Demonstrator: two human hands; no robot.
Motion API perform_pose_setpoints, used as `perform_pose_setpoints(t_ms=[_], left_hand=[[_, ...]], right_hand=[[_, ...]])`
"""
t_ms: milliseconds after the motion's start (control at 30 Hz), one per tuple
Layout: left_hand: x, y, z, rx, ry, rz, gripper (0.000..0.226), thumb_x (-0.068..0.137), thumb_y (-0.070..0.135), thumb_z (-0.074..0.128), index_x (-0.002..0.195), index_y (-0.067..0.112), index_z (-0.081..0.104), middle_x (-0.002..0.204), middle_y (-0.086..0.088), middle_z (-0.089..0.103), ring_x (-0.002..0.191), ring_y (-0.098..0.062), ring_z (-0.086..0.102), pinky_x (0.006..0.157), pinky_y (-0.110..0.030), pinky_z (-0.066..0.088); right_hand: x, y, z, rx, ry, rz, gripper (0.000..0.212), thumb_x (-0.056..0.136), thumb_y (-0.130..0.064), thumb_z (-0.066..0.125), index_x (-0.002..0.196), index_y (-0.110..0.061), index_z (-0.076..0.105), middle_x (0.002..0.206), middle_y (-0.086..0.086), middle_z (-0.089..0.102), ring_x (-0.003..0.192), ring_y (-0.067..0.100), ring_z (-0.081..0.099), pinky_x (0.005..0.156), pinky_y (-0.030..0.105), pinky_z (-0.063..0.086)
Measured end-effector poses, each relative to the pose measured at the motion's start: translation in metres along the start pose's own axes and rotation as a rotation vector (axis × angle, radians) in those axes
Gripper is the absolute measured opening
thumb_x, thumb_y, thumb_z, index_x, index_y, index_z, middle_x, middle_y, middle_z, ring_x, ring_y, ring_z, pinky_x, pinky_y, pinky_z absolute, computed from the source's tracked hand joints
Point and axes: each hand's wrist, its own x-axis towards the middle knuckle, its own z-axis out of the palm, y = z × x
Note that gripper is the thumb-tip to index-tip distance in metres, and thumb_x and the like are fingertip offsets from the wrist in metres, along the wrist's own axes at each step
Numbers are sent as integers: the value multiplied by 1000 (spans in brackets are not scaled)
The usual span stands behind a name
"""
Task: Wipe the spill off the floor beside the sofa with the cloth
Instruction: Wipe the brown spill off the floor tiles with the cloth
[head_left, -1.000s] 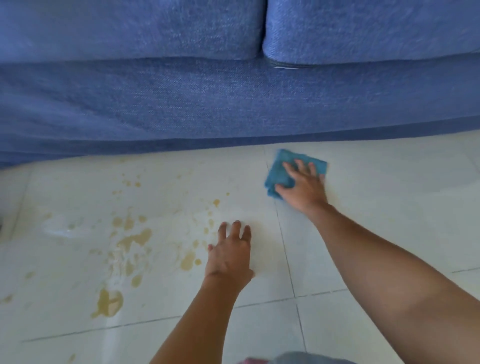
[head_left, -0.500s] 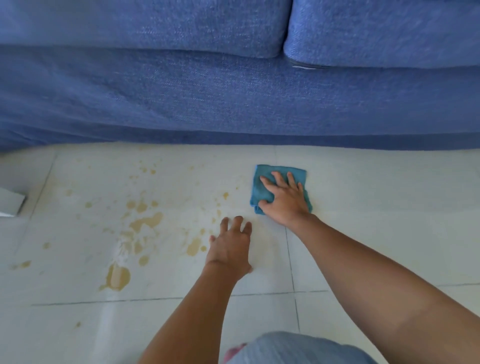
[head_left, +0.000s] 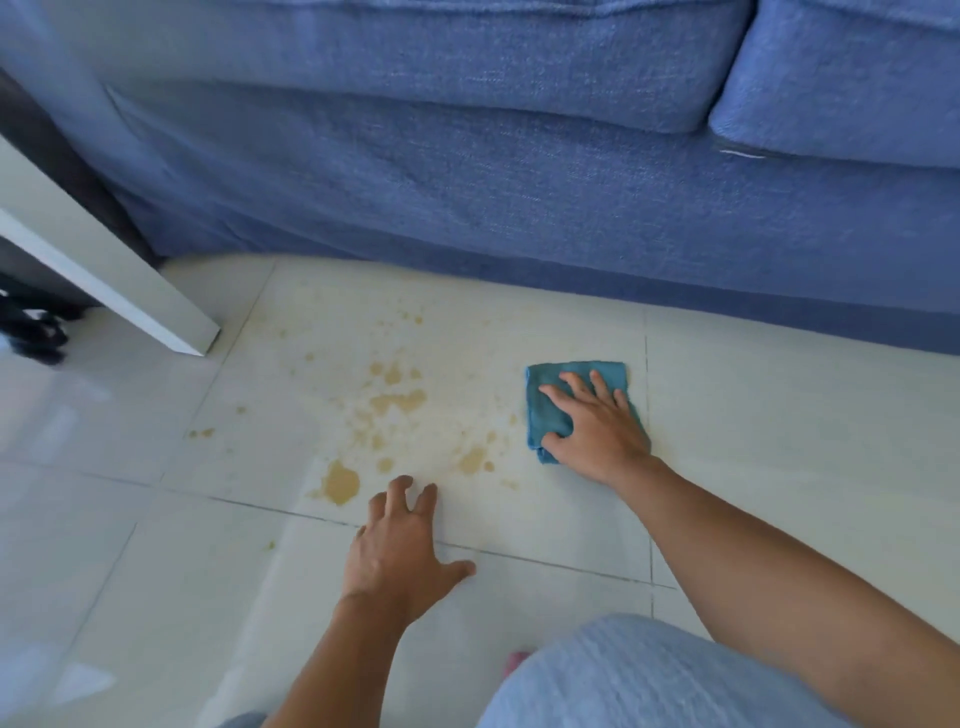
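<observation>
A folded teal cloth lies flat on the white tiled floor, just in front of the blue sofa. My right hand presses down on the cloth with fingers spread, covering its right half. Left of the cloth spreads a yellowish-brown spill of puddles and droplets, the largest blob near the tile joint. My left hand rests palm down on the bare floor below the spill, fingers apart, holding nothing.
A white furniture edge juts in from the left over the floor, with a dark object beneath it. My knee in light blue fabric fills the bottom right. The sofa base runs along the spill's far side.
The view swung left, bringing the white furniture edge into sight. My right hand slid the cloth left toward the spill. My left hand moved back toward me along the floor.
</observation>
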Motion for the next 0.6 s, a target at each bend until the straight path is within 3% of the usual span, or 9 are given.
perform_pose_setpoints(t_ms=[67, 233, 333, 400, 533, 600], left_hand=[[-5, -10, 0, 18, -23, -18, 109, 69, 71, 69, 154, 25, 19, 158, 1, 11, 145, -22, 18, 104, -40, 45], [-3, -13, 10, -14, -37, -33, 111, 73, 64, 71, 156, 23, 9, 164, -2, -4, 151, -24, -2, 113, -50, 33], [-12, -21, 23, -8, -67, -25, 107, 83, 63, 61, 157, 26, -6, 163, 2, -24, 151, -21, -19, 118, -60, 17], [-12, -24, 26, -19, -42, -18, 104, 85, 65, 57, 157, 27, -8, 162, 4, -26, 150, -20, -21, 118, -64, 10], [-8, -23, 26, -58, -70, -30, 105, 85, 62, 60, 157, 27, -8, 162, 4, -26, 150, -20, -22, 117, -66, 9], [-8, -22, 26, -63, -90, -28, 106, 85, 60, 61, 157, 26, -9, 162, 3, -27, 150, -21, -22, 116, -68, 12]], right_hand=[[10, -30, 4, 11, 34, 37, 74, 87, -51, 51, 157, -40, 26, 169, -7, 12, 155, 30, -1, 124, 53, -1], [-22, -47, 37, -60, -17, -281, 73, 89, -56, 46, 157, -43, 22, 169, -15, 7, 156, 20, -8, 124, 46, -8], [-6, -36, 24, -48, 10, -130, 76, 91, -62, 44, 159, -44, 14, 170, -15, 2, 156, 19, -10, 124, 46, -7], [7, -53, 21, -48, 24, -44, 77, 91, -61, 44, 159, -43, 13, 170, -12, 0, 156, 25, -9, 123, 51, -6], [-17, -51, 34, -127, -50, -262, 73, 91, -55, 46, 157, -45, 17, 169, -14, 4, 156, 23, -7, 125, 50, -2], [-14, -36, 22, -77, -77, -204, 73, 91, -51, 49, 157, -45, 19, 169, -14, 6, 156, 19, -5, 125, 47, -1]])
